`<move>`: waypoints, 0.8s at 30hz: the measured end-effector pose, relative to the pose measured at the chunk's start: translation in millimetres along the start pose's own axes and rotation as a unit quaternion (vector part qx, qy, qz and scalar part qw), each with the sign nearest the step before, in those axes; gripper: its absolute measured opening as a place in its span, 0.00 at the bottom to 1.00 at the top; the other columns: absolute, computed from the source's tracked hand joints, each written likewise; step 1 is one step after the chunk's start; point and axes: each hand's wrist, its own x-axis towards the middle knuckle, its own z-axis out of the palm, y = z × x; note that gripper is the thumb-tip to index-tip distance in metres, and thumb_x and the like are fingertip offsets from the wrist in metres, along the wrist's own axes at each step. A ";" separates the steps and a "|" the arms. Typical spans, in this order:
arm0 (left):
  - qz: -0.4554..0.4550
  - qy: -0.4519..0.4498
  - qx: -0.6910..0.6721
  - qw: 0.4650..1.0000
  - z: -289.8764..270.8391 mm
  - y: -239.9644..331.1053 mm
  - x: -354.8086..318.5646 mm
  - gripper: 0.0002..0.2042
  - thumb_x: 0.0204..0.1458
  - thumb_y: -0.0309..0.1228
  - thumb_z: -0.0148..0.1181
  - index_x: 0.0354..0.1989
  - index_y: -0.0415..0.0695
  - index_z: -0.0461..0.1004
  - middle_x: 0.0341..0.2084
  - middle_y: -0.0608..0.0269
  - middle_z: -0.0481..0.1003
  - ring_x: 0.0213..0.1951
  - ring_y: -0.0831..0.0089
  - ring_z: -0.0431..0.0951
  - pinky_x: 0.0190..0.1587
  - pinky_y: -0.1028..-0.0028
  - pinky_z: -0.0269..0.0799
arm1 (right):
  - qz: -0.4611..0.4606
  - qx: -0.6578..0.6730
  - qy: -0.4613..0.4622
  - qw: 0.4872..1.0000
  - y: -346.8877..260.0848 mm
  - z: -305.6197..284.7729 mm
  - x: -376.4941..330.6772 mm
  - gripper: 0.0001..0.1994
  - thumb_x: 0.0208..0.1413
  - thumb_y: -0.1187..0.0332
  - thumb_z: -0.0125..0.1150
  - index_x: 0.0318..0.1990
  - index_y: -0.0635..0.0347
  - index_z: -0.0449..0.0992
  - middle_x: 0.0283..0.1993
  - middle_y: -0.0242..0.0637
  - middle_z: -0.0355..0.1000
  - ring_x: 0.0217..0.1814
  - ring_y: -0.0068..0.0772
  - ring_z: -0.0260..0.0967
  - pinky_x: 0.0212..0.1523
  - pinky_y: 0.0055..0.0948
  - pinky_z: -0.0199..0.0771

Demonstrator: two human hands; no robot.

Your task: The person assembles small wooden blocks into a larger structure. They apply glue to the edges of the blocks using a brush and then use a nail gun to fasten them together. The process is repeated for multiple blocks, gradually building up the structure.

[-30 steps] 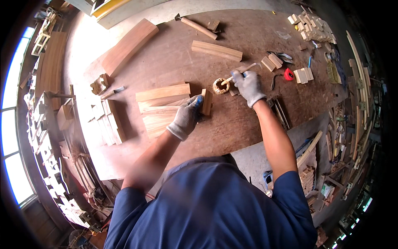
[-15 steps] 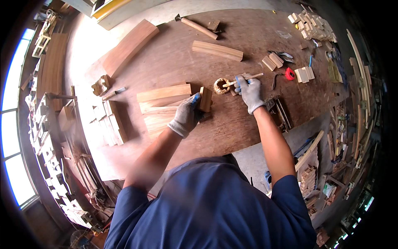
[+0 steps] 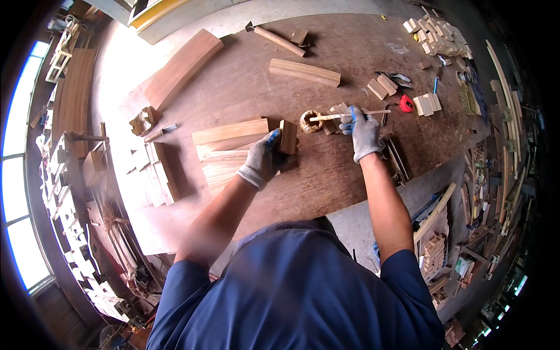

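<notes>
small wood block held at the stack, stick dipped at the round pot

a small wood block (image 3: 288, 136) is gripped upright by the gloved left hand (image 3: 263, 158), closed around its lower end, at the right end of a stack of flat boards (image 3: 228, 139) near the middle of the brown worktop (image 3: 245, 76). a thin pale stick (image 3: 349, 115) is pinched in the gloved right hand (image 3: 363, 129), which is closed on it; the stick lies nearly level, and its left tip is seen at the rim of a small round pot (image 3: 311, 121) just right of the block. a few short wood offcuts (image 3: 336, 111) are found between the pot and the right hand. farther back a long pale batten (image 3: 304, 72) is laid, with a hammer (image 3: 275, 38) beyond it. a wide plank (image 3: 183, 68) is set aslant at the far left. a red tape measure (image 3: 406, 104) is seen to the right, beside more small blocks (image 3: 424, 105).
</notes>
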 end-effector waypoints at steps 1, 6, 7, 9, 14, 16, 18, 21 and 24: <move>-0.002 -0.001 -0.008 1.000 -1.5 -0.4 2.2 0.19 0.73 0.43 0.51 0.62 0.43 0.73 0.49 0.49 0.80 0.47 0.56 0.83 0.48 0.58 0.84 | -0.018 0.023 0.002 1.000 0.9 -6.3 2.7 0.15 0.72 0.57 0.61 0.46 0.62 0.82 0.31 0.39 0.83 0.23 0.30 0.80 0.23 0.26 0.79; -0.009 -0.026 -0.016 0.999 -7.0 1.4 9.9 0.19 0.73 0.43 0.51 0.62 0.42 0.73 0.50 0.48 0.80 0.48 0.53 0.82 0.51 0.55 0.83 | -0.010 0.090 0.006 0.996 -16.6 -30.0 -11.4 0.17 0.71 0.57 0.61 0.48 0.64 0.82 0.32 0.39 0.83 0.24 0.33 0.79 0.25 0.29 0.79; -0.017 -0.034 -0.014 0.999 -9.5 2.2 12.9 0.20 0.73 0.43 0.51 0.62 0.42 0.72 0.50 0.48 0.80 0.48 0.53 0.82 0.51 0.55 0.83 | -0.005 0.106 0.004 0.994 -21.2 -34.8 -15.2 0.17 0.70 0.57 0.61 0.48 0.64 0.82 0.32 0.39 0.83 0.24 0.33 0.79 0.25 0.30 0.80; -0.028 -0.045 -0.022 0.998 -10.6 1.5 21.0 0.22 0.73 0.44 0.50 0.66 0.41 0.70 0.52 0.47 0.79 0.51 0.52 0.81 0.56 0.53 0.81 | -0.002 0.132 -0.001 0.991 -32.7 -40.4 -27.1 0.18 0.70 0.57 0.61 0.48 0.66 0.82 0.32 0.42 0.83 0.24 0.35 0.80 0.26 0.29 0.80; -0.052 -0.097 -0.042 0.993 -1.6 -3.1 27.3 0.24 0.74 0.46 0.49 0.67 0.40 0.70 0.53 0.45 0.79 0.50 0.51 0.81 0.54 0.53 0.81 | 0.026 0.214 -0.070 0.974 -37.5 -46.2 -51.4 0.16 0.70 0.59 0.62 0.47 0.65 0.82 0.30 0.41 0.82 0.24 0.35 0.79 0.27 0.32 0.81; -0.061 -0.163 -0.052 0.983 3.1 -2.9 23.5 0.25 0.74 0.47 0.49 0.67 0.40 0.70 0.53 0.45 0.79 0.49 0.51 0.81 0.53 0.54 0.81 | 0.015 0.179 -0.082 0.980 -38.4 -40.8 -64.9 0.15 0.70 0.60 0.62 0.46 0.65 0.82 0.30 0.41 0.82 0.24 0.35 0.79 0.27 0.32 0.81; -0.063 -0.155 -0.052 0.984 7.8 -4.0 17.9 0.25 0.74 0.47 0.49 0.68 0.41 0.70 0.53 0.45 0.79 0.49 0.51 0.80 0.52 0.55 0.80 | -0.001 0.134 -0.098 0.986 -34.5 -40.3 -70.1 0.17 0.71 0.56 0.61 0.50 0.63 0.82 0.32 0.37 0.81 0.28 0.33 0.79 0.31 0.31 0.79; -0.071 -0.154 -0.055 0.984 12.3 -5.0 11.0 0.25 0.73 0.48 0.50 0.68 0.42 0.70 0.53 0.44 0.79 0.49 0.51 0.80 0.51 0.56 0.81 | -0.016 0.120 -0.092 0.988 -34.3 -35.2 -74.4 0.18 0.71 0.56 0.61 0.50 0.63 0.83 0.33 0.37 0.82 0.29 0.31 0.80 0.33 0.29 0.81; -0.055 -0.134 -0.012 0.989 16.7 -4.4 4.8 0.25 0.73 0.48 0.52 0.68 0.43 0.71 0.54 0.45 0.79 0.49 0.51 0.80 0.50 0.56 0.81 | -0.020 0.121 -0.073 0.990 -35.9 -31.3 -76.9 0.18 0.72 0.55 0.60 0.50 0.63 0.83 0.33 0.37 0.82 0.30 0.31 0.80 0.33 0.30 0.81</move>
